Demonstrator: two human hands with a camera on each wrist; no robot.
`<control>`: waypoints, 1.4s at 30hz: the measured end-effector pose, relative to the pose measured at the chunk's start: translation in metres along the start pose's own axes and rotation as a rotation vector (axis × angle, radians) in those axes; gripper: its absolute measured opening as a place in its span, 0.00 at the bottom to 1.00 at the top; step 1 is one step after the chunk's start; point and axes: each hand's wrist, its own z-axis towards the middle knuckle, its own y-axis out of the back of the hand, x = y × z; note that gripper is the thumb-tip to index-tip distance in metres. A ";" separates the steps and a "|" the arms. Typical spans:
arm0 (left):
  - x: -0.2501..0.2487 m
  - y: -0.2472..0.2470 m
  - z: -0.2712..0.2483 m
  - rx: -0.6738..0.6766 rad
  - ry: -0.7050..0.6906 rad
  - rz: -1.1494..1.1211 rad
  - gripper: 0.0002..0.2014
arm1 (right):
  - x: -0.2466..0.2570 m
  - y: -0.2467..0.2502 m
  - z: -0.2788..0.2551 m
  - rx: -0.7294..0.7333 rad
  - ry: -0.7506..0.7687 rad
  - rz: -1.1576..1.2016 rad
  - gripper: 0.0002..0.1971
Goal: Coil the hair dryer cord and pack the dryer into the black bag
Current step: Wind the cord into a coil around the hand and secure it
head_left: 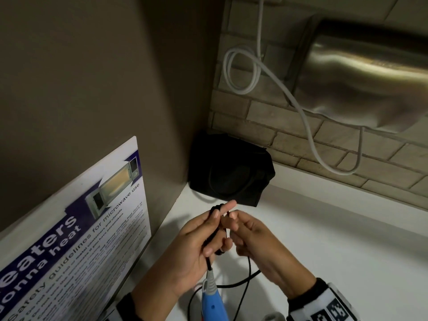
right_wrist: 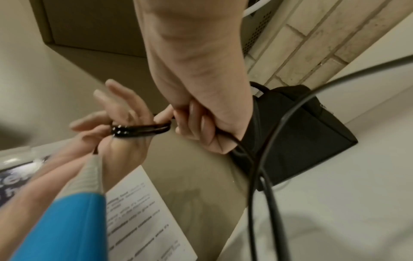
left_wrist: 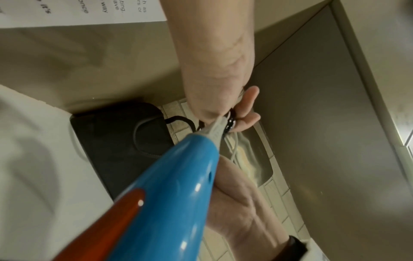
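Note:
The blue hair dryer (head_left: 213,302) points its handle end up at the bottom edge; its body is out of view. Its blue and red shell (left_wrist: 178,185) fills the left wrist view. The black cord (head_left: 249,269) leaves the grey strain relief (head_left: 210,280) and is looped round my left hand's (head_left: 208,230) fingers, held down by the thumb. These loops (right_wrist: 143,129) show clearly in the right wrist view. My right hand (head_left: 250,237) pinches the cord just right of the loops, and slack cord (right_wrist: 268,194) trails below it. The black bag (head_left: 231,170) sits in the corner behind both hands.
The white counter (head_left: 335,228) stretches to the right. A microwave safety poster (head_left: 81,239) leans at the left against a brown panel (head_left: 92,77). On the brick wall hang a steel appliance (head_left: 361,77) and a looped white cable (head_left: 240,70).

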 end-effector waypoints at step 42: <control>-0.005 0.011 -0.004 0.453 0.157 0.186 0.23 | 0.073 0.017 -0.001 -0.058 0.565 -0.759 0.09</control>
